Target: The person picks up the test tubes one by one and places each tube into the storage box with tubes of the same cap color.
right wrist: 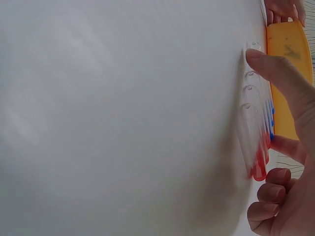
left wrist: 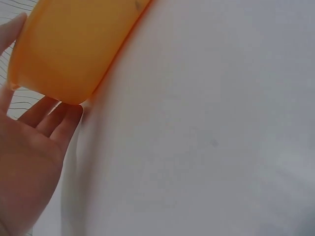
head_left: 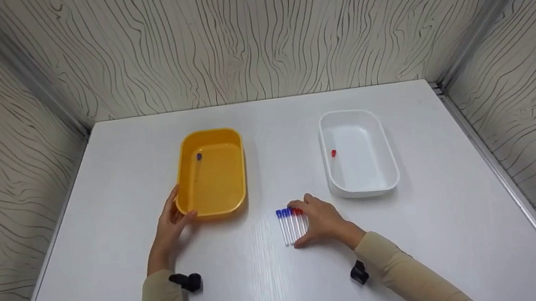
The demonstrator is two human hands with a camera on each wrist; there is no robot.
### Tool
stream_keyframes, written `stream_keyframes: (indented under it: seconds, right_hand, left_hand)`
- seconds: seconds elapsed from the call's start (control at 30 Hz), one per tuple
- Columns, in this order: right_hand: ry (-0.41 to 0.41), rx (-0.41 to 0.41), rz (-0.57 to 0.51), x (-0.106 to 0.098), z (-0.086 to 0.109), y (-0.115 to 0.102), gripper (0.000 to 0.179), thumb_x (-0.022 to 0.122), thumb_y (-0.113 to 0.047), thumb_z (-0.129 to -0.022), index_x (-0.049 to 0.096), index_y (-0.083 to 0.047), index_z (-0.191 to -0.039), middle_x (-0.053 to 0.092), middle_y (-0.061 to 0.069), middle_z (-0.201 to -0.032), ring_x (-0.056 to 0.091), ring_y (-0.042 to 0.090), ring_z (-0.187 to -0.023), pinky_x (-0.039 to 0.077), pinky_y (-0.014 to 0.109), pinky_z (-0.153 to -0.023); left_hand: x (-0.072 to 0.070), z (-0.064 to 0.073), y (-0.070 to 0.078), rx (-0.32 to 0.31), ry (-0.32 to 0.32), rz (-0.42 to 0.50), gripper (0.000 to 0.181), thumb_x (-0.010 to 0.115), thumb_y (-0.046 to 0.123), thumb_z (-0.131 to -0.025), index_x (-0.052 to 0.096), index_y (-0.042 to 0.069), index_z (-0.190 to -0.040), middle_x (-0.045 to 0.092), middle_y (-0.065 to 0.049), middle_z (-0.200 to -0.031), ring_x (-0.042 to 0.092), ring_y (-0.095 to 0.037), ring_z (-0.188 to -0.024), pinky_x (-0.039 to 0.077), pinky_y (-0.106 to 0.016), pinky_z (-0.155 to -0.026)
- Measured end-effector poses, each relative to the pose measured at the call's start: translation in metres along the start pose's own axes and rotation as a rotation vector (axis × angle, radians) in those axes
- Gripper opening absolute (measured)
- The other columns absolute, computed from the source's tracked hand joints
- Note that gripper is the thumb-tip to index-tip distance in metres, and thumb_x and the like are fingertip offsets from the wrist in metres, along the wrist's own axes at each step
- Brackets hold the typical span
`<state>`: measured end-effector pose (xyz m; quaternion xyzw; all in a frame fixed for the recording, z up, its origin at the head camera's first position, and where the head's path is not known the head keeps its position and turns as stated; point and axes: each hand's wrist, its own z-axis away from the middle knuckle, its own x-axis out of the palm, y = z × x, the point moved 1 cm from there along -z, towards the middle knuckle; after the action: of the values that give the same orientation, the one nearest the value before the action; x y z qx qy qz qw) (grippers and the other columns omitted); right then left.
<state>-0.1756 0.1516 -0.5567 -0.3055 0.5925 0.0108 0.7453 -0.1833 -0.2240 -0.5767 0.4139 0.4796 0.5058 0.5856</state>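
Several clear test tubes (head_left: 287, 229) with blue and red caps lie side by side on the table. My right hand (head_left: 324, 220) is over this row, its thumb at the bottom end of a blue-capped tube and its index finger at the cap, pinching it lengthwise. In the right wrist view, red-capped tubes (right wrist: 251, 132) lie nearest the camera, beside the curled other fingers. My left hand (head_left: 170, 230) holds the near left corner of a yellow tray (head_left: 219, 210), thumb at the near rim and fingers along the side. One blue-capped tube (head_left: 199, 157) lies inside that tray.
A white tray (head_left: 366, 193) stands at the right, with a red-capped tube (head_left: 333, 153) along its left wall. Wood-patterned panels (head_left: 235, 38) enclose the white table (head_left: 264, 292) at the back and sides.
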Motion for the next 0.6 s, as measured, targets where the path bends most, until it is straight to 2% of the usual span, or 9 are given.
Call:
stream_keyframes:
  seconds: [0.13, 0.37, 0.47, 0.57, 0.6]
  right_hand:
    - [-0.014, 0.018, -0.016, -0.002, 0.0, -0.001, 0.088, 0.089, -0.051, -0.055, 0.053, -0.022, -0.13, 0.048, 0.001, -0.095, 0.042, 0.012, -0.082, 0.04, 0.027, -0.071]
    - [-0.026, 0.023, -0.04, -0.008, -0.001, -0.007, 0.086, 0.088, -0.051, -0.057, 0.053, -0.023, -0.131, 0.051, 0.002, -0.095, 0.045, 0.012, -0.083, 0.043, 0.026, -0.071]
    - [-0.034, 0.022, -0.079, -0.011, -0.002, -0.011, 0.087, 0.088, -0.049, -0.059, 0.051, -0.023, -0.133, 0.06, 0.004, -0.106, 0.055, 0.017, -0.09, 0.053, 0.034, -0.081]
    - [-0.046, 0.028, -0.124, -0.016, -0.004, -0.014, 0.089, 0.087, -0.049, -0.061, 0.048, -0.022, -0.137, 0.065, 0.007, -0.117, 0.06, 0.022, -0.099, 0.053, 0.045, -0.092]
    - [-0.042, 0.018, -0.135, -0.017, -0.005, -0.015, 0.09, 0.087, -0.049, -0.061, 0.048, -0.021, -0.137, 0.066, 0.009, -0.115, 0.061, 0.023, -0.098, 0.053, 0.047, -0.091]
  left_hand:
    - [0.001, -0.001, -0.001, -0.025, -0.002, 0.032, 0.071, 0.061, 0.023, -0.094, 0.022, 0.035, -0.152, 0.03, -0.007, -0.16, 0.035, -0.025, -0.146, 0.029, -0.044, -0.12]
    - [-0.002, -0.003, -0.004, -0.069, -0.007, 0.058, 0.07, 0.062, 0.026, -0.094, 0.023, 0.039, -0.151, 0.033, -0.008, -0.158, 0.039, -0.024, -0.143, 0.029, -0.044, -0.121]
    - [-0.003, -0.004, -0.006, -0.082, -0.005, 0.066, 0.071, 0.063, 0.027, -0.093, 0.023, 0.04, -0.151, 0.034, -0.009, -0.158, 0.04, -0.025, -0.143, 0.029, -0.045, -0.121]
    - [-0.003, -0.004, -0.008, -0.088, -0.003, 0.072, 0.071, 0.064, 0.029, -0.093, 0.024, 0.04, -0.151, 0.033, -0.009, -0.158, 0.039, -0.025, -0.143, 0.027, -0.047, -0.121]
    - [-0.003, -0.005, -0.008, -0.088, -0.006, 0.086, 0.071, 0.064, 0.028, -0.093, 0.024, 0.04, -0.151, 0.032, -0.009, -0.158, 0.038, -0.025, -0.144, 0.026, -0.047, -0.122]
